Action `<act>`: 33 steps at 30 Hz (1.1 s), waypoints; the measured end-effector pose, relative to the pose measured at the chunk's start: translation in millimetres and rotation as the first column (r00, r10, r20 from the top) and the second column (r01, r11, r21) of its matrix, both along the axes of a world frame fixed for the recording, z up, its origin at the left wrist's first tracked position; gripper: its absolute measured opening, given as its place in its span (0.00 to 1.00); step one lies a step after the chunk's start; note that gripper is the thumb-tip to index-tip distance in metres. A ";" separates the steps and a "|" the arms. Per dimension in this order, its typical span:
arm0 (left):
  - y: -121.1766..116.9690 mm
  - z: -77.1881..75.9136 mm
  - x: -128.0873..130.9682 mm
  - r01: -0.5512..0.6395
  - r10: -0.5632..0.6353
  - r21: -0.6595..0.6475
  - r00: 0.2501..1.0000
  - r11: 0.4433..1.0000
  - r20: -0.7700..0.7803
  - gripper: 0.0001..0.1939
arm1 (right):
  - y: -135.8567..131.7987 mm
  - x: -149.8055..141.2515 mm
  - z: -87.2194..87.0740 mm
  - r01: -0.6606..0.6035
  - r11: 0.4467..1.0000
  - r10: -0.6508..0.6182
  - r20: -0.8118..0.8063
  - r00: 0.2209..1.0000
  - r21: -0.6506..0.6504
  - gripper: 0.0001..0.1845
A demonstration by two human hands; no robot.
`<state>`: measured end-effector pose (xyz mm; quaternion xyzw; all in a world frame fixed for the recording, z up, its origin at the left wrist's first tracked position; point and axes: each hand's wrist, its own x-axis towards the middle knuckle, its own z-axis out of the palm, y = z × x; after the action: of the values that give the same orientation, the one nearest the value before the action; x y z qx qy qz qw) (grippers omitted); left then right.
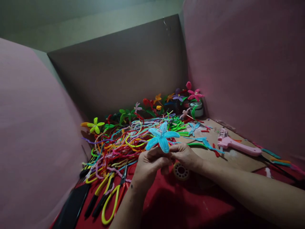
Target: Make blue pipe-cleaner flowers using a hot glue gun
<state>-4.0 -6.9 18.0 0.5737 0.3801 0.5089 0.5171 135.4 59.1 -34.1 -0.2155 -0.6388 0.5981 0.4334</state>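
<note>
A light blue pipe-cleaner flower (163, 138) with several petals faces up above the table. My left hand (152, 162) is closed beneath its petals, fingers curled around where the stem would be. From the right, my right hand (184, 156) pinches at the same spot, its fingertips meeting those of the left. The stem itself is hidden behind the fingers. Just below my right hand lies a roll of tape (181, 171) on the red cloth (171, 203).
Coloured pipe cleaners (119, 144) lie heaped at the left. Nearer are scissors (111, 203), yellow-handled pliers (98, 192) and a black flat object (71, 206). A pink glue gun (240, 146) rests on a board (247, 162) at right. Finished flowers (157, 98) line the back; pink panels (245, 70) flank both sides.
</note>
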 end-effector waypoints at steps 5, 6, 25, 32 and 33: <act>8.1 -0.9 -12.3 -0.179 0.176 -0.069 0.984 0.981 -0.040 0.10 | 1.3 -0.8 0.8 -0.017 0.998 0.018 0.015 1.000 -0.056 0.16; 9.9 -1.6 -14.8 -0.223 0.221 -0.081 0.975 0.971 -0.032 0.10 | 1.1 -0.9 2.2 -0.023 0.997 0.024 0.012 1.000 -0.074 0.17; 30.2 -24.2 -29.7 -0.423 0.802 0.689 0.413 0.589 -0.432 0.19 | 2.2 3.0 4.2 -0.074 0.989 0.079 0.034 0.996 -0.126 0.16; 26.1 -24.3 -37.8 -0.484 0.758 0.591 0.309 0.645 -0.575 0.14 | 1.2 1.9 5.8 -0.071 0.986 0.077 0.032 0.997 -0.148 0.18; 25.3 -23.7 -37.8 -0.497 0.761 0.586 0.303 0.640 -0.574 0.14 | 1.4 1.1 5.6 -0.057 0.987 0.062 0.029 0.998 -0.147 0.19</act>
<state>-41.8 18.3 -5.7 0.6047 0.6782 0.4152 -0.0443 136.5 60.6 -28.5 -0.2373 -0.6064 0.6524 0.3877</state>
